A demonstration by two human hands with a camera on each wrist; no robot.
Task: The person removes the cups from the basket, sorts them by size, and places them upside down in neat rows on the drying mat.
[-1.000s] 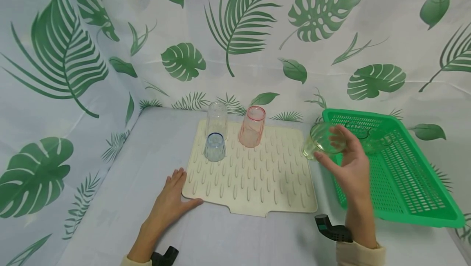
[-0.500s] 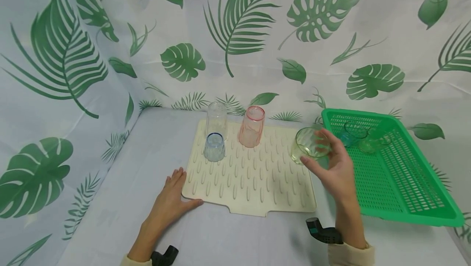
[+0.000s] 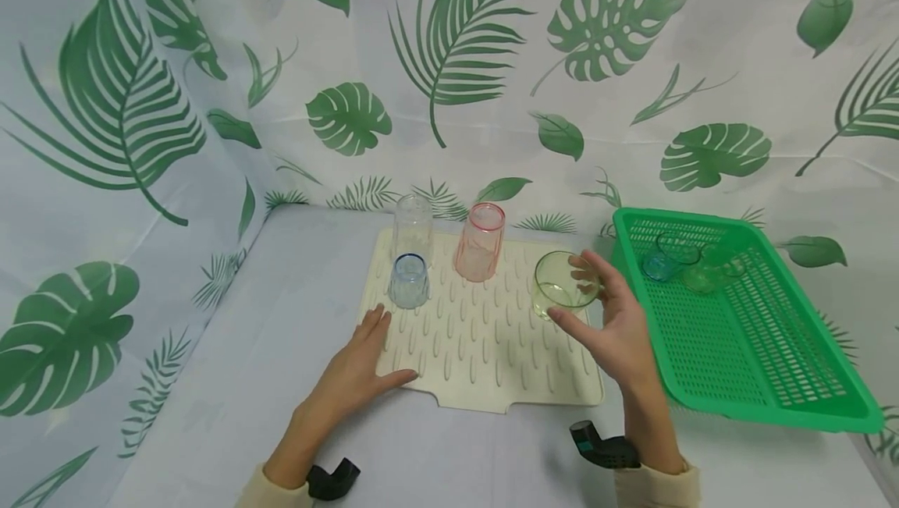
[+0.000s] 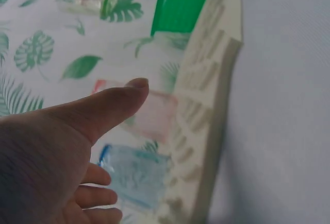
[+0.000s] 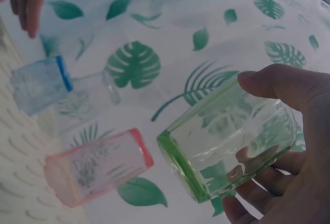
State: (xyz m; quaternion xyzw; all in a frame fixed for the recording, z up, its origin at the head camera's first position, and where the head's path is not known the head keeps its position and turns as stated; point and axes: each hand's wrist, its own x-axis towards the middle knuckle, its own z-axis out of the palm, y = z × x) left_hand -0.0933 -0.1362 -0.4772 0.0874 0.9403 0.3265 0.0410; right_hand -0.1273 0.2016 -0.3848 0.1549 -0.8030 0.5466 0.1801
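Observation:
In the head view, my right hand (image 3: pixel 616 328) grips a pale green drinking glass (image 5: pixel 221 141) between thumb and fingers, over the right part of a cream ribbed drying mat (image 3: pixel 474 395). My left hand (image 3: pixel 351 375) is at the mat's left edge, its fingers straight and thumb spread, holding nothing. Just beyond its fingertips stands a short blue-edged glass (image 3: pixel 410 283). Behind that is a tall clear glass (image 3: pixel 413 219), partly hidden by the short one. A tall pink glass (image 3: pixel 481 246) stands to their right on the mat.
A green plastic basket (image 3: pixel 772 406) stands right of the mat. At its far end lie a blue glass (image 3: pixel 659 264) and a greenish glass (image 3: pixel 701 278). A leaf-printed sheet (image 3: pixel 485 141) rises behind the mat.
My right hand has carried the green glass leftward from the basket's edge to over the mat. My left hand has shifted right and slightly away from me, onto the mat's edge.

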